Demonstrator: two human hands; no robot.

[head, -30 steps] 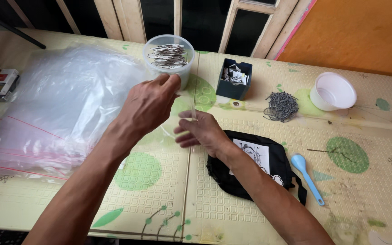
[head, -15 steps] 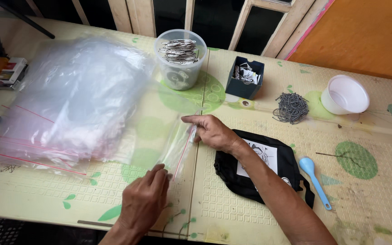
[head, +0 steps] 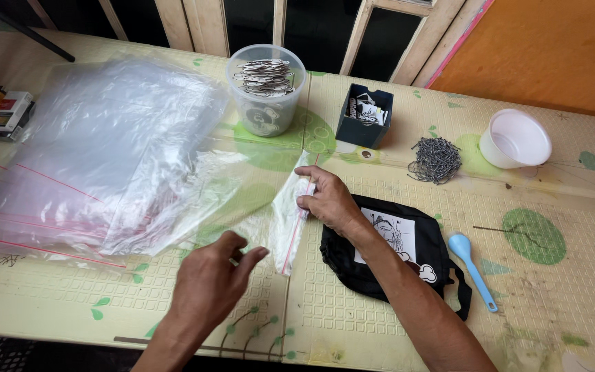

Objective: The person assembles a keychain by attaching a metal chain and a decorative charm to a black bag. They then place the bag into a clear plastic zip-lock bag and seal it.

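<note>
My right hand [head: 326, 200] pinches the red zip edge of a clear plastic bag [head: 270, 220] that lies flat on the table. Over the bag's near end hovers my left hand [head: 215, 279], fingers spread, holding nothing. A black pouch [head: 387, 251] with a white printed patch lies under my right forearm, just right of the bag.
A pile of clear zip bags [head: 98, 158] covers the left of the table. At the back stand a clear tub of flat printed pieces [head: 266, 89], a dark small box [head: 364, 116], a heap of metal chains [head: 435, 158] and a white bowl [head: 516, 138]. A blue spoon [head: 472, 265] lies right.
My left hand pulled back from the tub toward me along the bag, then lifted and opened near the bag's end. My right hand kept its hold on the zip edge.
</note>
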